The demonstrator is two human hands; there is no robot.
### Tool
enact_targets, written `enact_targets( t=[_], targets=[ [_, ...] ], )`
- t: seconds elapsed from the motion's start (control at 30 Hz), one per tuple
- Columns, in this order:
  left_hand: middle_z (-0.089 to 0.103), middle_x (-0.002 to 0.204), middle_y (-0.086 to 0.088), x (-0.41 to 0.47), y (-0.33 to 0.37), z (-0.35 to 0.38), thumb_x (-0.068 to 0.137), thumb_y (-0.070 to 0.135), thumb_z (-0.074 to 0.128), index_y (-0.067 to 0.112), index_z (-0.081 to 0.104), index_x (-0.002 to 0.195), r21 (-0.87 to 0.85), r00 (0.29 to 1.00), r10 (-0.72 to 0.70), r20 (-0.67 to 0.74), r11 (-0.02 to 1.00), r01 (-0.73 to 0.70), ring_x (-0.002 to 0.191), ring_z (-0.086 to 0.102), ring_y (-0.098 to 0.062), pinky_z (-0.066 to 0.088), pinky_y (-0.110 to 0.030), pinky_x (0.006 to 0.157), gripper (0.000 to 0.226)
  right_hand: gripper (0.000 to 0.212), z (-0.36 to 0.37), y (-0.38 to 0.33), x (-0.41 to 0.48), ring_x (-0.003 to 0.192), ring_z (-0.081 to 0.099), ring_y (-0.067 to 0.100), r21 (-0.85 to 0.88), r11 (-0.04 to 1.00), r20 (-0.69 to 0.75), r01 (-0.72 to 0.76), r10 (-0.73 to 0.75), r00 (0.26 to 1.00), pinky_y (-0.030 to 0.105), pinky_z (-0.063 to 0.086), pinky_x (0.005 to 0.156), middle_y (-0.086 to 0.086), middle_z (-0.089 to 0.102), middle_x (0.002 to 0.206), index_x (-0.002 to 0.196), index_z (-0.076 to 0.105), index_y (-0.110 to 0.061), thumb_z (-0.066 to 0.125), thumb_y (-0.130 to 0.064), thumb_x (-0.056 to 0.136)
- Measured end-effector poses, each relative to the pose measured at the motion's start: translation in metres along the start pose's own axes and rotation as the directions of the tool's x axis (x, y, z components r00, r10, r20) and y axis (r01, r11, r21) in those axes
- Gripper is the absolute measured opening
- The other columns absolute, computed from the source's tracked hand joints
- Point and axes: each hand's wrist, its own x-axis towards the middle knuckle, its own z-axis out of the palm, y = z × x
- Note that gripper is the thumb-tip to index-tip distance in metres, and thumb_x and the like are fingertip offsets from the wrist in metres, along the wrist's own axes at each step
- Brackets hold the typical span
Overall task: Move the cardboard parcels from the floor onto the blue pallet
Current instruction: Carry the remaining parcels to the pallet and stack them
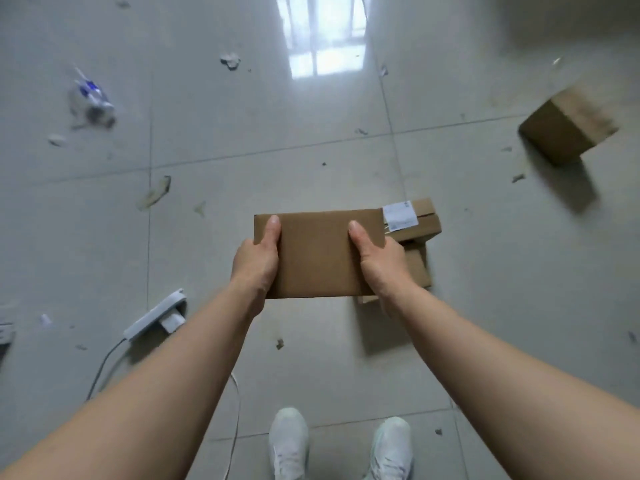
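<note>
The parcel (318, 258) is held in the air above the floor (242, 133), flat side up, in front of the person at the middle of the view. The left grip (258, 261) is clamped on its left edge, thumb lying on the top face and the other fingers hidden underneath. The right grip (379, 263) is clamped on its right edge in the same way, thumb on top. Both forearms are bare and stretched forward.

Just behind the right grip, a second parcel (424, 226) with a white label (398, 214) sits low by the floor. It is partly hidden by the held one. A third parcel (417, 268) shows just below it, also partly hidden. I cannot tell whether these two are stacked or side by side. A fourth box (568, 128) lies well apart at the upper right, blurred, and casts a shadow on the tiles.

Two white shoes (289, 441) stand on the floor at the bottom edge. To the left lies a white power strip (156, 315) with a plug in it, and its cable (104, 368) runs toward the lower left. A blurred plastic bottle (91, 102) lies far off at the upper left. Small scraps (230, 60) are scattered over the grey tiles, and a window's reflection (325, 36) shines at the top.
</note>
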Motion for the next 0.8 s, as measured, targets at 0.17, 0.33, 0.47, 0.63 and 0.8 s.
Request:
enact_targets(
  t=[0.17, 0.33, 0.47, 0.63, 0.8],
  targets=[
    [0.054, 0.101, 0.001, -0.095, 0.114, -0.031, 0.092, 0.058, 0.045, 0.014, 0.052, 0.111, -0.038, 0.996, 0.090, -0.006, 0.995, -0.090, 0.089, 0.053, -0.020, 0.041, -0.027, 0.063, 0.049, 0.069, -0.056, -0.105, -0.078, 0.113, 0.055, 0.023, 0.062, 0.997, -0.092, 0.044, -0.038, 0.995, 0.035, 0.044, 0.097, 0.001, 0.058, 0.120, 0.127, 0.049, -0.009, 0.057, -0.061, 0.083],
    [0.052, 0.104, -0.001, -0.192, 0.200, -0.050, 0.092, 0.056, 0.048, 0.012, 0.053, 0.113, -0.037, 0.978, 0.204, 0.047, 0.979, -0.202, 0.093, 0.049, -0.020, 0.037, -0.031, 0.076, 0.049, 0.067, -0.117, -0.175, -0.160, 0.106, 0.059, 0.028, 0.138, 0.986, -0.179, 0.090, -0.064, 0.982, 0.042, 0.048, 0.095, 0.006, 0.061, 0.117, 0.116, 0.053, -0.011, 0.057, -0.066, 0.079],
    [0.054, 0.109, -0.002, -0.271, 0.253, -0.055, 0.093, 0.056, 0.047, 0.009, 0.053, 0.120, -0.034, 0.947, 0.299, 0.119, 0.954, -0.297, 0.094, 0.051, -0.019, 0.038, -0.031, 0.076, 0.055, 0.064, -0.168, -0.218, -0.225, 0.106, 0.059, 0.027, 0.218, 0.965, -0.265, 0.143, -0.083, 0.961, 0.043, 0.049, 0.096, 0.008, 0.059, 0.118, 0.118, 0.050, -0.008, 0.058, -0.061, 0.083],
    [0.056, 0.106, -0.002, -0.353, 0.292, -0.049, 0.093, 0.057, 0.046, 0.009, 0.053, 0.116, -0.040, 0.878, 0.400, 0.264, 0.914, -0.404, 0.086, 0.052, -0.014, 0.038, -0.026, 0.067, 0.054, 0.081, -0.226, -0.243, -0.305, 0.117, 0.054, 0.026, 0.275, 0.936, -0.409, 0.222, -0.095, 0.908, 0.041, 0.044, 0.102, 0.006, 0.057, 0.127, 0.130, 0.049, -0.005, 0.058, -0.067, 0.079],
    [0.056, 0.109, -0.004, -0.424, 0.308, -0.037, 0.092, 0.059, 0.046, 0.006, 0.054, 0.119, 0.008, 0.769, 0.483, 0.419, 0.845, -0.535, 0.094, 0.052, -0.019, 0.038, -0.030, 0.076, 0.061, 0.063, -0.272, -0.234, -0.379, 0.095, 0.049, 0.018, 0.334, 0.901, -0.564, 0.276, -0.044, 0.825, 0.028, 0.039, 0.082, 0.002, 0.052, 0.106, 0.123, 0.050, -0.006, 0.053, -0.058, 0.087]
  ],
)
